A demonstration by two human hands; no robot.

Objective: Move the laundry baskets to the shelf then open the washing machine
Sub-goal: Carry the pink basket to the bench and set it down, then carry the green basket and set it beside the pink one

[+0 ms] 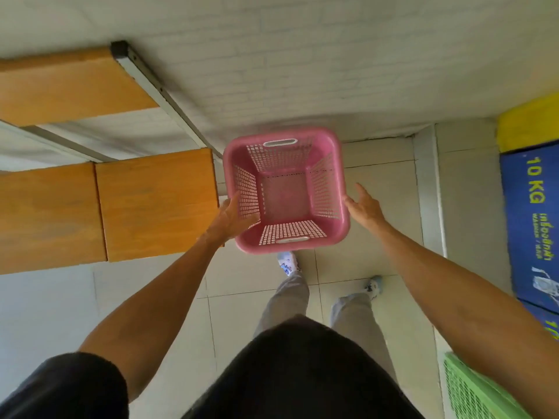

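Tiled floor (378, 182), white brick wall behind; wooden shelf (157, 204) at left. Pink basket (286, 189) empty, upright, just beside shelf end, whether on floor or lifted: cannot tell. Left hand (231, 217) fingers spread against left wall; right hand (364, 207) open, touching right rim, not clenched. Judged light, stiff perforated plastic; slot handles best grip. Green basket (475, 388) lower right; blue 10 KG machine (532, 225) at right. Upper shelf board (69, 86) may obstruct lift
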